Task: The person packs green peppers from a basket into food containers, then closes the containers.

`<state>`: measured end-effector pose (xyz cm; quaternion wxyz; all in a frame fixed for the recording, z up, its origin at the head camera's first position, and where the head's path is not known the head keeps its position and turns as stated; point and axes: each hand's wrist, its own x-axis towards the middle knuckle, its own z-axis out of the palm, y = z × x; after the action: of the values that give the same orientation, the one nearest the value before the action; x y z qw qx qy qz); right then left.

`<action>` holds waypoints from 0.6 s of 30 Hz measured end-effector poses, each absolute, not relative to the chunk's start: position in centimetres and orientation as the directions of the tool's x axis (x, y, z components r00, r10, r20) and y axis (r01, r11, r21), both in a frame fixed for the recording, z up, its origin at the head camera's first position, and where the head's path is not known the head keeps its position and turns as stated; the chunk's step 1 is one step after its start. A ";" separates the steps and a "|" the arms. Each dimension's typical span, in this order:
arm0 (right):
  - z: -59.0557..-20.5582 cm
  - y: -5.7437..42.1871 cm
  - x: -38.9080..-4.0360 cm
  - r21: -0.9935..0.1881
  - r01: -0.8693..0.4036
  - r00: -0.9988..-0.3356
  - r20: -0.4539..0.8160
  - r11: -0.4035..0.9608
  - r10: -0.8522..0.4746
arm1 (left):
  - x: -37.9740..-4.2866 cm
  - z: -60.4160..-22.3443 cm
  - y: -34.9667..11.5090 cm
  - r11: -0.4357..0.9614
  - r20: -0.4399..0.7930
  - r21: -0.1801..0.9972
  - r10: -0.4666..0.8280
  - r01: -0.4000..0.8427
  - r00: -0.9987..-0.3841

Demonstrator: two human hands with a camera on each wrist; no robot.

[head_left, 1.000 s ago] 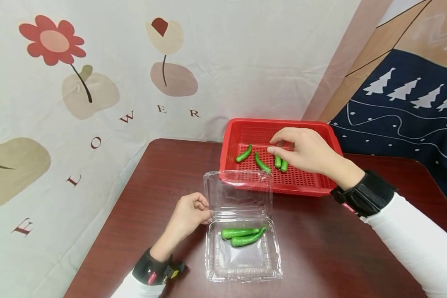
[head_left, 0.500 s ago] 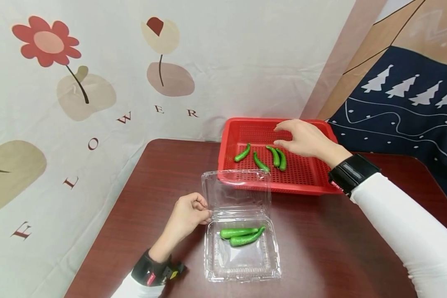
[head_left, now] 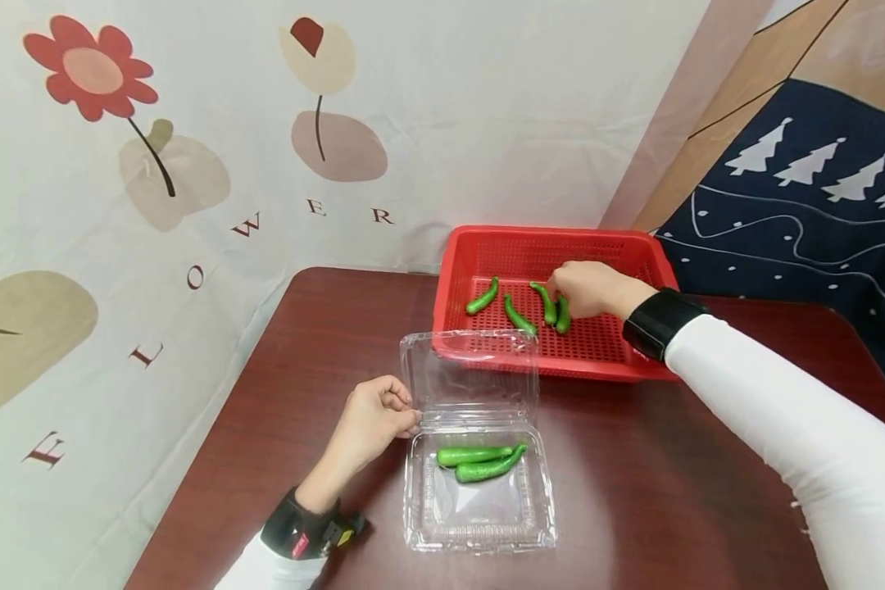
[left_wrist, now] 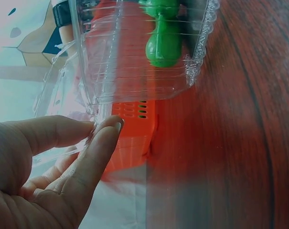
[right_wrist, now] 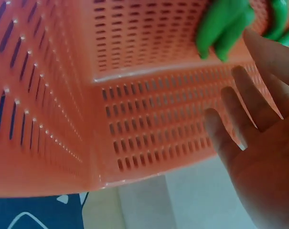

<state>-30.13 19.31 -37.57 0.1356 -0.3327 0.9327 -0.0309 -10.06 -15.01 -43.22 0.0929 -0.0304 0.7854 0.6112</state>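
Note:
In the head view my left hand [head_left: 372, 414] pinches the hinge-side edge of a clear plastic clamshell box [head_left: 479, 524], whose lid stands raised. Two green chili peppers [head_left: 490, 469] lie side by side in its base. The left wrist view has thumb and forefinger closed on the thin plastic edge. My right hand [head_left: 586, 287] reaches down into a red perforated basket [head_left: 597, 369], its fingertips right at a pair of green chili peppers [head_left: 563, 315]. From the right wrist the fingers [right_wrist: 247, 95] look spread and nearly straight, close beside the peppers [right_wrist: 220, 21].
Two more chili peppers, one at the left [head_left: 482, 297] and one in the middle [head_left: 519, 315], lie on the basket floor. The raised lid [head_left: 472, 377] overlaps the basket's front rim. A dark red wooden table [head_left: 302, 344] carries everything, with a printed cloth [head_left: 450, 123] behind.
My right hand first drew up and away from the peppers, fingers parted, then lowered to the rightmost pair. The left hand and the box have stayed put.

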 end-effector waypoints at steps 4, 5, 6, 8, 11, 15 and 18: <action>-38.4 19.4 -30.0 -0.118 -0.623 -0.727 -0.277 0.773 -0.628 | -10.1 -43.0 -15.1 0.248 -0.171 0.958 0.077 -0.148 -0.982; -38.5 19.5 -30.0 -0.111 -0.627 -0.726 -0.276 0.771 -0.630 | -10.1 -42.9 -15.1 0.248 -0.167 0.958 0.078 -0.143 -0.983; -38.7 19.5 -30.0 -0.104 -0.630 -0.725 -0.277 0.770 -0.631 | -10.2 -42.9 -15.0 0.248 -0.166 0.958 0.078 -0.142 -0.983; -39.0 19.7 -30.0 -0.090 -0.643 -0.719 -0.271 0.761 -0.640 | -10.2 -42.8 -15.0 0.247 -0.168 0.958 0.077 -0.144 -0.983; -39.3 19.9 -30.0 -0.080 -0.648 -0.716 -0.274 0.757 -0.642 | -10.1 -42.9 -14.9 0.252 -0.173 0.956 0.061 -0.153 -0.983; -39.4 19.8 -29.8 -0.090 -0.645 -0.710 -0.295 0.759 -0.639 | -10.0 -42.8 -14.9 0.254 -0.183 0.953 0.045 -0.166 -0.982; -39.4 19.8 -29.7 -0.087 -0.652 -0.702 -0.307 0.754 -0.643 | -10.0 -42.7 -14.9 0.249 -0.187 0.954 0.045 -0.170 -0.981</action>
<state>-29.66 19.81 -39.44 0.1608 -0.3507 0.9225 0.0140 -10.02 -14.90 -42.73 0.0879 -0.0397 0.7852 0.6116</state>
